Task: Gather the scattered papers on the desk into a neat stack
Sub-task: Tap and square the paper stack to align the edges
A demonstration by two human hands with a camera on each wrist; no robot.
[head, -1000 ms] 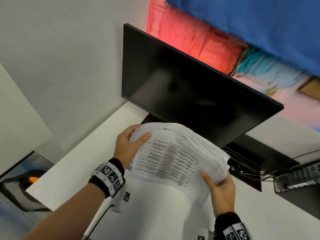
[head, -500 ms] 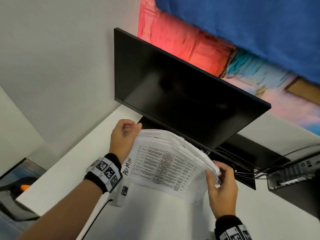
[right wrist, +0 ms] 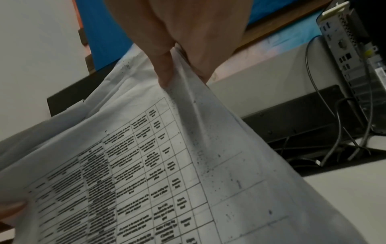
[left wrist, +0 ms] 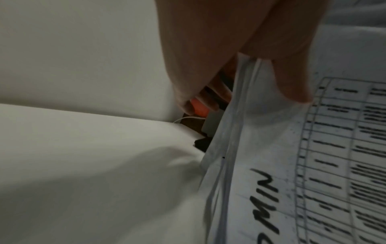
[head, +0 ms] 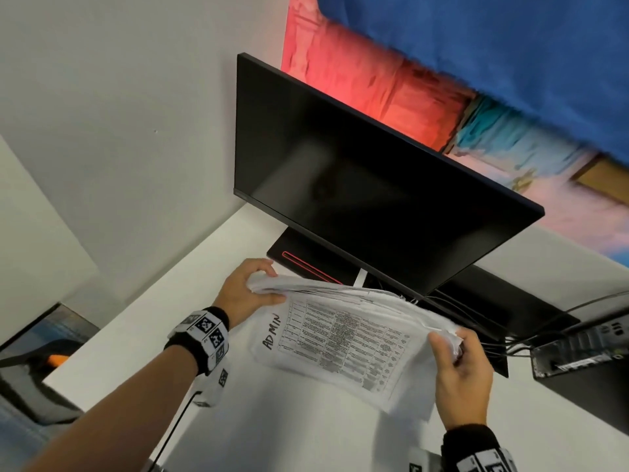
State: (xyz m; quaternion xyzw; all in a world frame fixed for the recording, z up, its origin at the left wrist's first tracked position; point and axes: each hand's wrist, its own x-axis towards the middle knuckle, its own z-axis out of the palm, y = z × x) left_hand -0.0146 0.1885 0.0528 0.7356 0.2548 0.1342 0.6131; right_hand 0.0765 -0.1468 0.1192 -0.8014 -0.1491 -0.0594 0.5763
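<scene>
I hold a loose stack of white papers [head: 343, 338] above the white desk [head: 143, 321], in front of the monitor. The top sheet shows a printed table and the handwritten word ADMIN. My left hand [head: 248, 294] pinches the stack's left end, thumb on top [left wrist: 292, 79]. My right hand [head: 456, 356] pinches the right end, thumb on the top sheet [right wrist: 165, 72]. The sheet edges are fanned and uneven along the far side. The stack [right wrist: 146, 173] sags between the two hands.
A black monitor [head: 367, 185] stands close behind the papers on its base [head: 306, 264]. Cables [head: 510, 338] and a small computer box [head: 585, 349] lie at the right. The desk's left edge [head: 61, 369] drops to the floor.
The stack has tipped from facing me to lying flatter and lower. My hands have moved apart to its two ends, the right hand sliding rightward. The monitor base has come into view.
</scene>
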